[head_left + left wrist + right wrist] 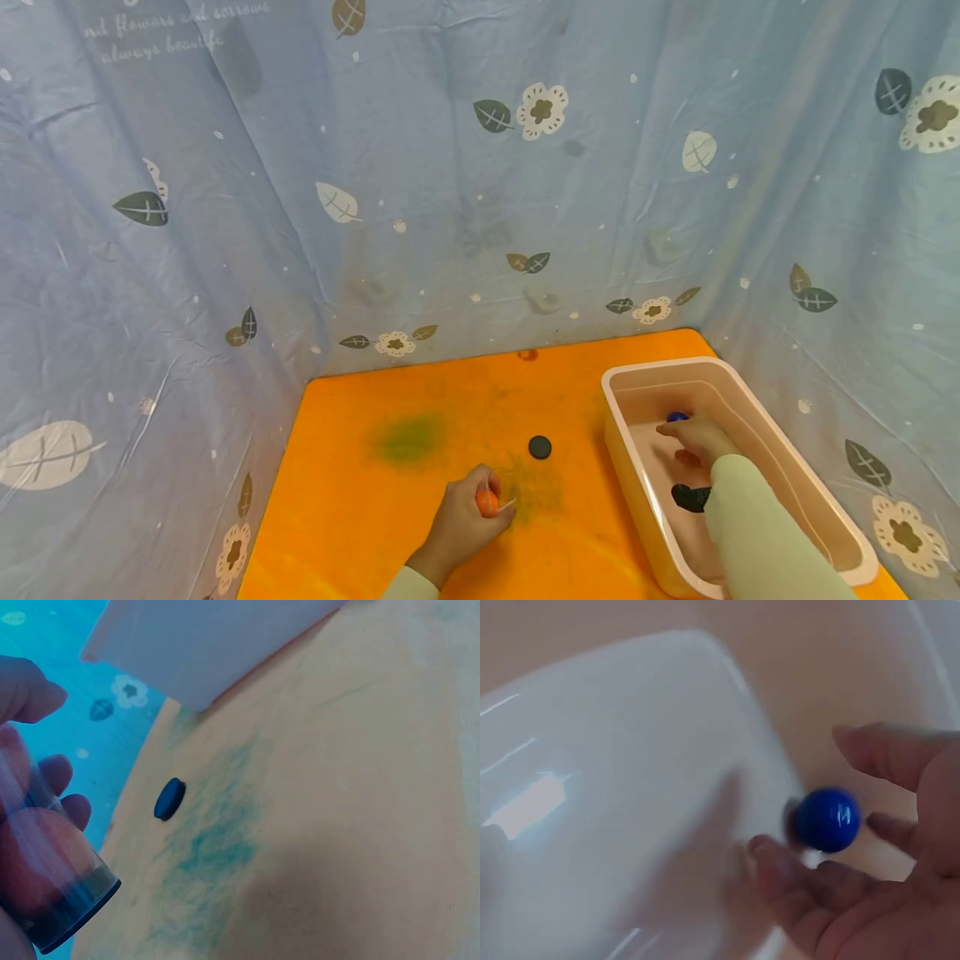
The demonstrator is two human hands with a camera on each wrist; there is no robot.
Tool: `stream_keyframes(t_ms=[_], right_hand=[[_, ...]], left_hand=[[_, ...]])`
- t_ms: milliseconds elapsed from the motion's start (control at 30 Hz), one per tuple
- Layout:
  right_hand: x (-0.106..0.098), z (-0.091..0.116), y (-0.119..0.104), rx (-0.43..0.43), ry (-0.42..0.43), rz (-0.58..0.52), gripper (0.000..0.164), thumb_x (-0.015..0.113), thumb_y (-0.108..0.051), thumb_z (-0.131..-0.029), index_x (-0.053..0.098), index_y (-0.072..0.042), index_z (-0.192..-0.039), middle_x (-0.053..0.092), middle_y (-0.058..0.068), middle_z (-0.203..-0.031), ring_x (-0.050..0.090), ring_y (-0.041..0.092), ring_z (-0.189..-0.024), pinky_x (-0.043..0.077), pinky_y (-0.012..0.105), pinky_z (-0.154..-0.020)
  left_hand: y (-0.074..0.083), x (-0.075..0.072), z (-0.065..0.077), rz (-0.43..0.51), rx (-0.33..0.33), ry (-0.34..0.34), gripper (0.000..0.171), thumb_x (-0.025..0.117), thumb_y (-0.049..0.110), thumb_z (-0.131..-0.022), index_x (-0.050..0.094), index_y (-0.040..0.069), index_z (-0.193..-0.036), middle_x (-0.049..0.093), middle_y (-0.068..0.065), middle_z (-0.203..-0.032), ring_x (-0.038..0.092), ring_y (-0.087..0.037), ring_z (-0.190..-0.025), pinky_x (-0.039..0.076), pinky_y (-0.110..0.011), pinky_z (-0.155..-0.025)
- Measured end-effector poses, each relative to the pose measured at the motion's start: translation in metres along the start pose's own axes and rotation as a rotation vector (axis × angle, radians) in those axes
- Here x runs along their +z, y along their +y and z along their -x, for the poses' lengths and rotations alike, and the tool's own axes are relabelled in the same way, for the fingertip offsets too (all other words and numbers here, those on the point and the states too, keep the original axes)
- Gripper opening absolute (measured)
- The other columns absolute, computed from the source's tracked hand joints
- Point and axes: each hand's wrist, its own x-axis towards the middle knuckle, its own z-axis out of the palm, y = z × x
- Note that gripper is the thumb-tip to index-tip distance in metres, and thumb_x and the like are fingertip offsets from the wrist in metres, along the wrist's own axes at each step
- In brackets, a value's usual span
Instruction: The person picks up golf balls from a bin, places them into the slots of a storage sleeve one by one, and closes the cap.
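Note:
My left hand (463,518) grips a clear plastic tube (88,894) above the orange tabletop. Through its wall an orange ball (487,502) shows, with a second rounded shape above it in the left wrist view. The tube's lower end has a dark rim. My right hand (699,437) reaches down inside the pale pink tub (628,454). Its thumb and fingers are spread around a shiny blue ball (829,819), with gaps showing between them and the ball. A black disc-shaped cap (540,447) lies flat on the table between the left hand and the tub.
A dark curved object (688,497) lies on the tub's floor, partly covered by the right sleeve. Blue patterned curtains (450,208) hang around the back and sides of the orange table (345,500). Greenish smudges mark the tabletop.

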Motion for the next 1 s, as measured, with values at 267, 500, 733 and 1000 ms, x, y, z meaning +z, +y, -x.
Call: stream_keyframes(t_ms=[267,500,733,1000], right_hand=[[0.017,-0.025,0.015,-0.084,0.183,0.086,0.07,0.072,-0.014,-0.083,0.034,0.012,-0.135,0.038,0.032,-0.13,0.041,0.044,-0.108,0.047,0.047,-0.085],[0.023,-0.031,0.016,-0.159,0.376,0.3,0.043,0.074,-0.023,-0.079,0.059,0.011,-0.102,0.058,0.027,-0.1,0.034,0.05,-0.104,0.022,0.057,-0.097],[0.025,-0.036,0.018,-0.131,0.364,0.088,0.038,0.073,-0.011,-0.08,0.056,0.01,-0.107,0.054,0.022,-0.098,0.051,0.039,-0.09,0.048,0.044,-0.077],[0.026,-0.038,0.019,-0.155,0.335,-0.157,0.035,0.068,0.007,-0.079,0.043,0.009,-0.103,0.051,0.01,-0.084,0.054,0.018,-0.069,0.05,0.024,-0.058]], left_hand=[[0.005,0.002,-0.001,0.013,-0.02,0.003,0.024,0.077,0.023,-0.083,0.057,0.019,-0.096,0.05,0.006,-0.056,0.039,-0.005,-0.042,0.036,-0.023,-0.039],[0.003,0.002,-0.001,-0.012,-0.013,0.009,0.025,0.077,0.02,-0.082,0.054,0.021,-0.094,0.049,0.006,-0.058,0.041,-0.005,-0.043,0.038,-0.021,-0.04],[0.002,0.001,-0.001,-0.006,-0.046,0.013,0.029,0.079,0.022,-0.08,0.054,0.021,-0.095,0.055,0.003,-0.065,0.049,-0.007,-0.043,0.042,-0.023,-0.039],[0.001,0.003,0.0,0.0,-0.053,0.014,0.028,0.079,0.023,-0.08,0.055,0.022,-0.094,0.058,0.003,-0.067,0.049,-0.008,-0.043,0.043,-0.024,-0.04]])
